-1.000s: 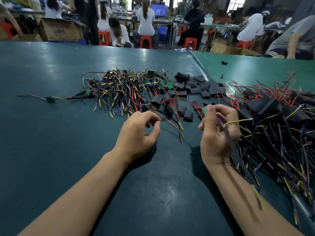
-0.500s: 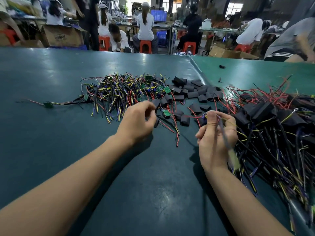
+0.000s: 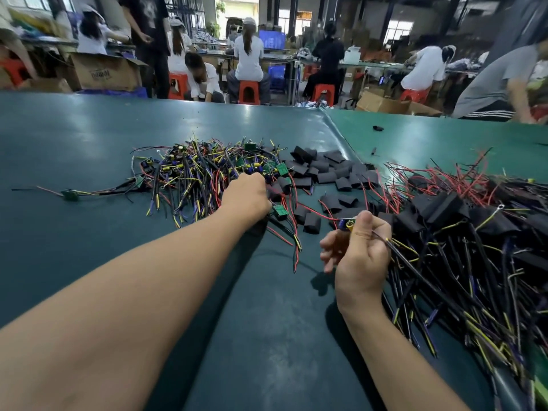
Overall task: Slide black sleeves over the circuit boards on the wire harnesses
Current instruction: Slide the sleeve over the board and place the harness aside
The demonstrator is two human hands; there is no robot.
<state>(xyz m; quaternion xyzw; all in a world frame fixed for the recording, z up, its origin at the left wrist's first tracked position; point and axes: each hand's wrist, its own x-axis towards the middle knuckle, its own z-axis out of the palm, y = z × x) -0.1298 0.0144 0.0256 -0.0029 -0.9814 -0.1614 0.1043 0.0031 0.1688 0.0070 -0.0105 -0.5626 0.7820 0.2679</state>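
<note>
A tangle of wire harnesses with small green circuit boards point(image 3: 204, 170) lies at the centre back of the green table. Loose black sleeves point(image 3: 326, 170) are scattered to its right. My left hand point(image 3: 247, 195) reaches into the edge of the harness pile beside the sleeves; its fingertips are hidden, so what it holds cannot be seen. My right hand point(image 3: 360, 250) pinches a harness by its board end point(image 3: 346, 225), blue and yellow parts showing above the thumb, wires trailing right. A heap of sleeved harnesses point(image 3: 462, 232) fills the right side.
One loose green board point(image 3: 280, 211) lies just right of my left hand, and a single harness point(image 3: 69, 194) trails off at far left. The green table surface point(image 3: 267, 321) runs toward me. Other people sit on red stools beyond the table's far edge.
My left hand has moved forward from the open table into the harness pile. My right hand stayed in place with its harness, the fingers now spread a little.
</note>
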